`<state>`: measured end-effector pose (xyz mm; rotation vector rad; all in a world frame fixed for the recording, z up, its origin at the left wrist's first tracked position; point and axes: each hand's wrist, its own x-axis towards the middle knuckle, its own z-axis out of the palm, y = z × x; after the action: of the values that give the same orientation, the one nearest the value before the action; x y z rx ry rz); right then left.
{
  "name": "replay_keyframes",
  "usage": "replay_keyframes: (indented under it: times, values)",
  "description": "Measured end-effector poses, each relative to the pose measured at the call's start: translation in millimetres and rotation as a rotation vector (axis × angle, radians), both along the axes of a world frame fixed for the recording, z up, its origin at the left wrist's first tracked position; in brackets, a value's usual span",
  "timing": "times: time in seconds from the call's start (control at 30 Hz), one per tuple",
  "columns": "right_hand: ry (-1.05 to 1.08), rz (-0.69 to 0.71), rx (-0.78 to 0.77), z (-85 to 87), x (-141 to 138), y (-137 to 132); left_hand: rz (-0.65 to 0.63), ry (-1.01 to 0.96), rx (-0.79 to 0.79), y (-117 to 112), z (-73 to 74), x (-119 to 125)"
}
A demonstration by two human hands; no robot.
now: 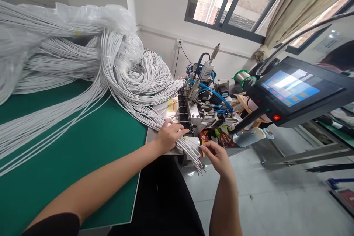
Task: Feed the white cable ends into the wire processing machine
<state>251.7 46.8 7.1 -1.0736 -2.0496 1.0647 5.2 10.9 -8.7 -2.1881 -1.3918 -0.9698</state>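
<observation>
A thick bundle of thin white cables (149, 115) runs from the table toward me, its loose cut ends (195, 155) fanning out past the edge. My left hand (168, 137) lies over the bundle near those ends, fingers wrapped onto the cables. To the right, my right hand (219, 158) pinches the tip of one white cable between thumb and forefinger; the tip itself is mostly hidden. Just beyond both hands stands a small bench machine (200, 108) with metal clamps and blue air tubes.
More cables in clear plastic (118, 14) heap on the green table (110, 147). A control screen (293, 86) on an arm stands at right. Red-handled scissors (226, 140), an orange tool (204, 138) and a wire spool (243, 77) are around the machine.
</observation>
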Motion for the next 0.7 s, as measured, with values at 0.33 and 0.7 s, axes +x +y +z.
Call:
replay_keyframes:
  times: [0.33,0.7]
  values:
    - [0.346,-0.132,-0.012,-13.8,-40.6,31.6,-0.083,0.057,-0.017,-0.9,-0.5,-1.8]
    - [0.129,-0.108,0.135,-23.1,-35.9,51.2,0.037,0.120,-0.054,-0.7,0.8,2.5]
